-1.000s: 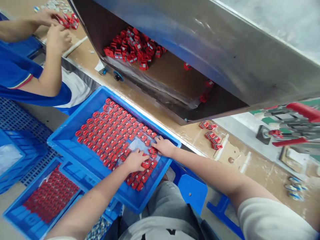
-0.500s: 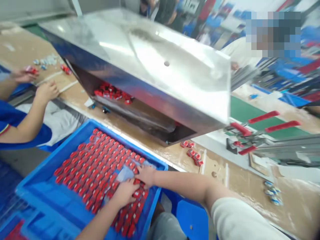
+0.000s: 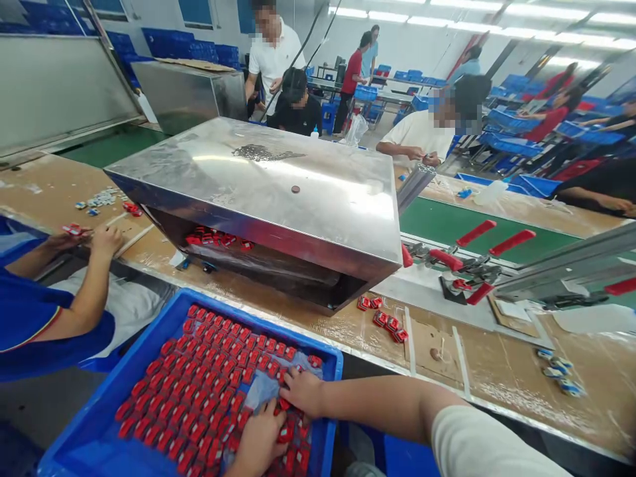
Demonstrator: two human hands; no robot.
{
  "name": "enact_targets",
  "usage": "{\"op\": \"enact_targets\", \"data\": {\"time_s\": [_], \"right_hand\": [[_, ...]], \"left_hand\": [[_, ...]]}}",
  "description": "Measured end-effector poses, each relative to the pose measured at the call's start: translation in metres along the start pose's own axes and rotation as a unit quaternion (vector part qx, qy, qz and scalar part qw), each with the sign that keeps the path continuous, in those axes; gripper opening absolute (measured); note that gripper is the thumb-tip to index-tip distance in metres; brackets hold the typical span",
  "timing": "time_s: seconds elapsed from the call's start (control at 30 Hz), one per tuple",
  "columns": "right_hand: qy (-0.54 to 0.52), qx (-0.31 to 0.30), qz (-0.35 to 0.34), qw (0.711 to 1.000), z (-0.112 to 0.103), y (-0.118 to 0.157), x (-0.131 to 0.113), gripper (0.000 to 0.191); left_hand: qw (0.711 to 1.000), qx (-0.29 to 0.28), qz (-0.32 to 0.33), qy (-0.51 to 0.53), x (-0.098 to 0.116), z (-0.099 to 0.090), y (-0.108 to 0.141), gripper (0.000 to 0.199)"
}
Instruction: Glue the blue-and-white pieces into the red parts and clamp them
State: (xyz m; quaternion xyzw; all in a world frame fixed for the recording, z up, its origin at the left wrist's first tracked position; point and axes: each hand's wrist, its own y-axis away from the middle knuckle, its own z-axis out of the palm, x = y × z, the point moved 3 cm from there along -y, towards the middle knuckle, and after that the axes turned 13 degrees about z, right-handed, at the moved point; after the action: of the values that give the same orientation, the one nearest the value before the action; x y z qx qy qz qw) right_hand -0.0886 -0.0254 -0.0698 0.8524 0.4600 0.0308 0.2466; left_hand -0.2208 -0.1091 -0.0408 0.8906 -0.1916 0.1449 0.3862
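Note:
Rows of small red parts [image 3: 199, 371] fill much of a blue tray [image 3: 74, 424] in front of me. My left hand [image 3: 261, 434] is low over the tray's right part, fingers bent onto red parts. Beside it, my right hand [image 3: 303, 391] reaches in from the right, its fingers curled down on the parts near the tray's right wall. A crumpled translucent plastic sheet [image 3: 261, 389] lies between the rows, next to both hands. What either hand may hold under its fingertips is too hidden to make out.
Beyond the tray a metal box [image 3: 258, 192] stands on the bench [image 3: 348, 331], with red parts inside. Red-handled clamps [image 3: 467, 258] are at right. A neighbour's hand [image 3: 106, 240] works at left. More red parts [image 3: 390, 324] and blue-white pieces [image 3: 559, 371] lie on the bench.
The view has tilted up, showing more of the room; tray and bench appear lower. Both hands remain at the tray's right part, close together. The person across the bench has a lowered head.

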Motion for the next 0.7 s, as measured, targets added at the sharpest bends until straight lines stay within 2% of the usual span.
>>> {"op": "enact_targets", "data": {"time_s": [0.07,0.17,0.27,0.4,0.47,0.53,0.57,0.6,0.63,0.7], "right_hand": [[-0.015,0.014,-0.014,1.000,-0.002,0.001,-0.004,0.079],[-0.026,-0.005,-0.018,0.999,-0.001,0.000,-0.011,0.082],[-0.026,-0.026,-0.011,0.999,-0.003,-0.001,-0.010,0.066],[-0.048,-0.028,-0.006,0.998,-0.013,0.003,0.007,0.046],[-0.092,-0.022,0.013,0.995,-0.020,0.008,0.015,0.048],[-0.199,0.007,0.053,0.979,-0.030,0.015,0.019,0.046],[-0.281,0.036,0.077,0.956,-0.037,0.019,0.020,0.040],[-0.376,0.072,0.100,0.918,-0.047,0.021,0.023,0.034],[-0.473,0.115,0.123,0.865,-0.060,0.022,0.027,0.029],[-0.631,0.211,0.164,0.729,-0.095,0.019,0.047,0.030]], "left_hand": [[1.000,0.015,-0.020,-0.005,-0.001,0.004,0.005,0.052],[0.998,0.045,-0.044,-0.005,0.001,0.008,0.009,0.055],[0.997,0.059,-0.055,-0.001,0.005,0.009,0.007,0.056],[0.996,0.056,-0.062,-0.017,0.013,0.005,0.003,0.053],[0.997,0.049,-0.057,-0.030,0.016,0.003,0.000,0.052],[0.997,0.050,-0.051,-0.035,0.016,0.003,-0.002,0.053],[0.997,0.055,-0.047,-0.033,0.014,0.003,-0.002,0.052],[0.997,0.061,-0.045,-0.028,0.012,0.004,-0.003,0.050],[0.997,0.068,-0.041,-0.023,0.010,0.006,-0.003,0.048],[0.996,0.079,-0.035,-0.013,0.005,0.010,-0.002,0.043]]}}
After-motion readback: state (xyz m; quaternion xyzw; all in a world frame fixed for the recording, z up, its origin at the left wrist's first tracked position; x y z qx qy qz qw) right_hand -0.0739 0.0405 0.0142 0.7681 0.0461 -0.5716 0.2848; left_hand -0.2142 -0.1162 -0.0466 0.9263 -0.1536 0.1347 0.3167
